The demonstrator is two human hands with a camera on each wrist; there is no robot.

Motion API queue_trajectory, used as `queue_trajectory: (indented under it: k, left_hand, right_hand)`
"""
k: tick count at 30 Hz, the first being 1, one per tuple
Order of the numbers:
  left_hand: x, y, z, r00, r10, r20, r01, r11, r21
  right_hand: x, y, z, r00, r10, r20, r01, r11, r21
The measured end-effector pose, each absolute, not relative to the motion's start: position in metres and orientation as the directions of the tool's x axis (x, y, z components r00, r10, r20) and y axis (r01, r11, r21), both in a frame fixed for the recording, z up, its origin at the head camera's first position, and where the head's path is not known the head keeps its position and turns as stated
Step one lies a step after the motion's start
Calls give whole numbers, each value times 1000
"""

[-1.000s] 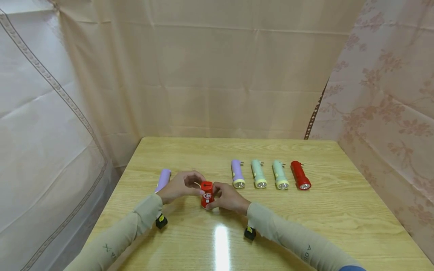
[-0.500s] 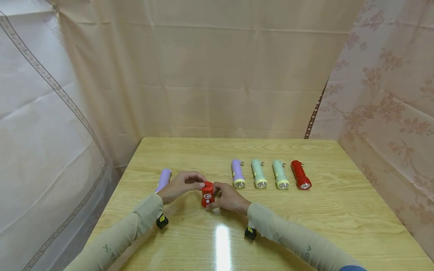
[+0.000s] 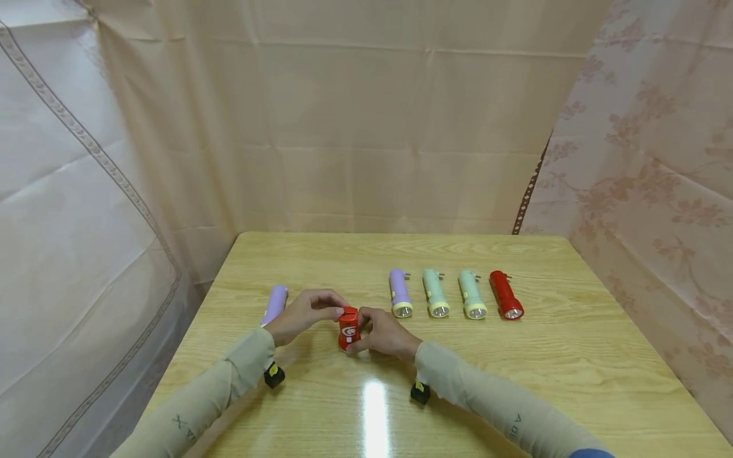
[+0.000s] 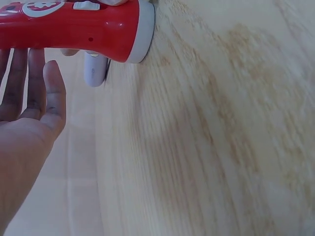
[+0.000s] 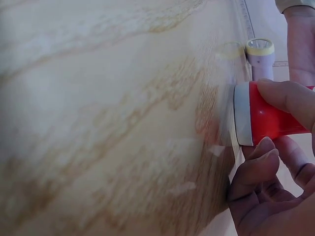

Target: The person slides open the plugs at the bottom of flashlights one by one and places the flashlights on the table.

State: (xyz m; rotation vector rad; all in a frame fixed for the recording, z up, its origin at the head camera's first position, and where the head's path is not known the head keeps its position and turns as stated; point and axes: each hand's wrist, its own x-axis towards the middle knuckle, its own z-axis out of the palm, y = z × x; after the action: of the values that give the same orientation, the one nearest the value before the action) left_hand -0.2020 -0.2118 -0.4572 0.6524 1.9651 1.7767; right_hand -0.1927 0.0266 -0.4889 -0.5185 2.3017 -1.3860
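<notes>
A red flashlight (image 3: 349, 326) stands upright on its pale lens rim at the middle of the table, with a white emblem and switch on its side. My right hand (image 3: 389, 333) grips its wide head near the table, thumb in front and fingers behind. My left hand (image 3: 306, 313) is at the tail end, with the thumb at the top edge and the index finger bent behind it. In the left wrist view its other fingers (image 4: 34, 83) stretch beside the red flashlight's barrel (image 4: 64, 27). The exact contact of the left fingertips is hidden.
A purple flashlight (image 3: 276, 303) lies left, partly behind the left hand. In a row at the back right lie another purple flashlight (image 3: 400, 294), two mint-green flashlights (image 3: 436, 293) and a red flashlight (image 3: 506, 295). Curtains surround the wooden table (image 3: 572, 381).
My left thumb has risen from the upper side of the red flashlight to its top edge, and the dark slot there is now partly covered. The right hand keeps its grip.
</notes>
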Motion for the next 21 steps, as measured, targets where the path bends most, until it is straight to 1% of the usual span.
queue_trajectory:
  k: [7,13,21]
  left_hand:
    - [-203,-212,-456,-800,600,10,66,72,995]
    - [-203,-211,-456,-796,605,18,84,81,993]
    - [-203,-208,-454,-826,564,-16,76,139,987]
  right_hand:
    - [-193,26,-489,-858,-486,-165,-91,461,-883]
    - [-192,26,-489,-859,-483,-167,-76,445,-892]
    - [-192,26,-490,-864,-477,-164,-75,443,-893]
